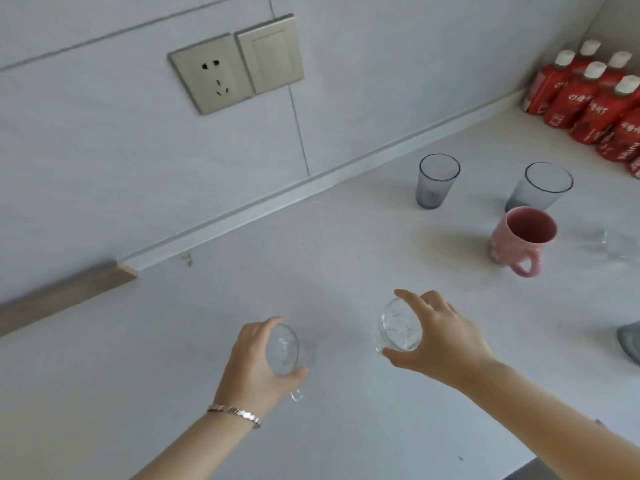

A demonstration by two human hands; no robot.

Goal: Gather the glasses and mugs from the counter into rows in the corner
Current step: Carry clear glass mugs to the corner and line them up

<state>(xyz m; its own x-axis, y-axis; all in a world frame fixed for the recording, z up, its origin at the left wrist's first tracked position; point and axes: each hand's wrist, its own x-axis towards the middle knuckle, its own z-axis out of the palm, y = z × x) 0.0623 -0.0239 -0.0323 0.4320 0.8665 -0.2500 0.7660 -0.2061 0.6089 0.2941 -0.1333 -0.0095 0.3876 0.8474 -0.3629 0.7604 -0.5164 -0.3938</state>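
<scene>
My left hand grips a clear glass mug from above, low over the white counter. A second clear glass is held the same way by my right hand. Further right stand two grey tumblers and a pink mug with its handle toward me. A small clear glass sits at the right edge. Part of another grey glass shows at the far right.
Several red bottles with white caps fill the back right corner against the wall. A wall socket and switch sit on the tiled wall. A wooden strip runs along the wall at left. The counter's front edge lies at bottom right.
</scene>
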